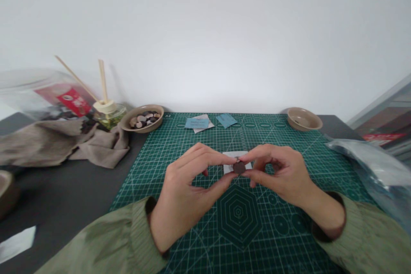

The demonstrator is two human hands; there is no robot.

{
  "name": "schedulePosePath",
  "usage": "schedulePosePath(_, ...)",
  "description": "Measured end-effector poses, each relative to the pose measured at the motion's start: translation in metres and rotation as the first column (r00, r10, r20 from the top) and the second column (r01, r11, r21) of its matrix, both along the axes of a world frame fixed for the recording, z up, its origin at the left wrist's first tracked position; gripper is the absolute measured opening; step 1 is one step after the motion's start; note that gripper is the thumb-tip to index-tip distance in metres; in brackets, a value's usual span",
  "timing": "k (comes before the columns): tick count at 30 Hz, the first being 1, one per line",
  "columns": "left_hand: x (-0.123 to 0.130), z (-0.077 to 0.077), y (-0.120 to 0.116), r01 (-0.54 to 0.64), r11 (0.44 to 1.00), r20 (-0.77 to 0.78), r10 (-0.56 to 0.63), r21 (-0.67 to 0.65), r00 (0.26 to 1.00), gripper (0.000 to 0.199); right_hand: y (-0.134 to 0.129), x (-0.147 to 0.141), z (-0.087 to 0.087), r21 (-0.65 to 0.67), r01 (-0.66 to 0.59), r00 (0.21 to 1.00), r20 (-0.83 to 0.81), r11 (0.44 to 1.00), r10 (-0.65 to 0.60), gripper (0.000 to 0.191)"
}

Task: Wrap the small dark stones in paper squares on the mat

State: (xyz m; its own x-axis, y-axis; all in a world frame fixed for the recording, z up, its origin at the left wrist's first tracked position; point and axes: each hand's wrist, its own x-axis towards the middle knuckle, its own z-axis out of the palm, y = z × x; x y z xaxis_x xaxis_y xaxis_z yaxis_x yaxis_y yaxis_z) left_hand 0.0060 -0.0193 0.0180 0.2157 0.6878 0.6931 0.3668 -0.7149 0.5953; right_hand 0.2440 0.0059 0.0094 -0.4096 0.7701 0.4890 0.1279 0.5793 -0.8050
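A small dark brown disc (239, 167) is pinched between both hands above the green cutting mat (199, 231). My left hand (192, 184) grips its left side with thumb and index finger. On the other side, my right hand (279, 171) holds it the same way. Behind and partly under the fingers lies a white paper piece (227, 169) with some dark print, largely hidden. Blue cards (197, 123) and a white card lie farther back on the mat, with another blue card (226, 120) to their right.
A brown bowl (128, 116) of dark and light discs stands back left, near a reed diffuser (109, 113) and a crumpled cloth (105, 147). Another brown bowl (304, 119) stands back right. A clear plastic bag (375, 162) lies at the right.
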Motion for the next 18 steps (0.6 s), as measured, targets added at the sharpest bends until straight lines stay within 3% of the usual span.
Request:
schedulePosePath(9,-0.001,-0.008,0.003,-0.003,0.996,-0.043,-0.001,-0.085,0.999,0.020,0.003,-0.004,0.001,-0.164,-0.069,0.997,-0.041,0.984,0.063,0.030)
schedulePosePath(12,-0.002,-0.016,0.008,-0.048,0.987,-0.109,0.031,-0.156,0.994,0.028,0.006,-0.002,0.001,-0.186,-0.047,0.998,0.022,0.981,0.052,0.027)
schedulePosePath(15,-0.003,-0.024,0.013,-0.114,0.977,-0.263,0.064,-0.178,0.963,0.046,0.012,0.005,0.000,-0.081,0.049,0.976,0.218,0.995,-0.030,0.027)
schedulePosePath(18,-0.005,-0.032,0.016,-0.091,0.985,-0.423,0.021,-0.146,0.906,0.051,0.020,0.011,-0.002,0.086,0.092,0.894,0.432,0.992,-0.121,0.026)
